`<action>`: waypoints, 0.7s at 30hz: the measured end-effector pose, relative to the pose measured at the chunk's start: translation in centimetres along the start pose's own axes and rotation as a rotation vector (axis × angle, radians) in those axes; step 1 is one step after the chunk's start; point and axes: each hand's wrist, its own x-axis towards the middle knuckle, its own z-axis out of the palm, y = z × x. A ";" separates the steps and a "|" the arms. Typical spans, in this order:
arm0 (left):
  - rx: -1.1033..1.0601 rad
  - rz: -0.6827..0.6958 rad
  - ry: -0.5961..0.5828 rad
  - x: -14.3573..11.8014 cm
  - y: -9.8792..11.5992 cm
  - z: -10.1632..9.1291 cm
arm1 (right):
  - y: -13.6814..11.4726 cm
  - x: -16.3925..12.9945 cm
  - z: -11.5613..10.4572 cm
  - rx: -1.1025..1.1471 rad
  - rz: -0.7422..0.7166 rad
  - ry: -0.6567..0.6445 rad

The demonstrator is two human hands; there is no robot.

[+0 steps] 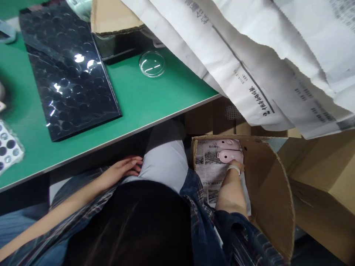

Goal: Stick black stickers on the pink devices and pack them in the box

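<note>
My left hand (129,166) lies against my thigh below the table edge, fingers loosely stretched and holding nothing. My right arm reaches down into a cardboard box (270,181) beside my leg. In there, my right hand (237,166) is at the near end of a pink oval plastic part (226,156) with a small dark hole. The fingers are mostly hidden, so whether they grip that part cannot be made out. Another pink part (227,144) lies just beyond it, and both rest on printed newspaper (208,171) inside the box.
On the green table (133,96) lie a black tray (72,74) of round recesses under shiny film, a clear round lens (152,64) and a white sheet (8,147) with round pieces. Large newspaper sheets (235,66) hang over the right side. More cardboard (324,162) stands at right.
</note>
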 end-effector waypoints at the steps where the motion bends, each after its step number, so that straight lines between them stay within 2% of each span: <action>1: 0.001 -0.004 0.003 0.0 0.1 0.0 | -0.4 0.5 0.6 -0.063 0.013 0.073; 4: -0.006 -0.006 0.019 -0.1 0.3 0.3 | -1.1 1.4 2.6 -0.217 -0.008 0.202; 10: -0.034 -0.003 0.029 -0.3 0.3 0.2 | -1.0 1.3 5.3 -0.377 -0.074 0.175; 21: -0.049 0.030 0.004 0.2 -0.6 -0.6 | -2.1 1.6 5.2 -0.324 -0.062 0.146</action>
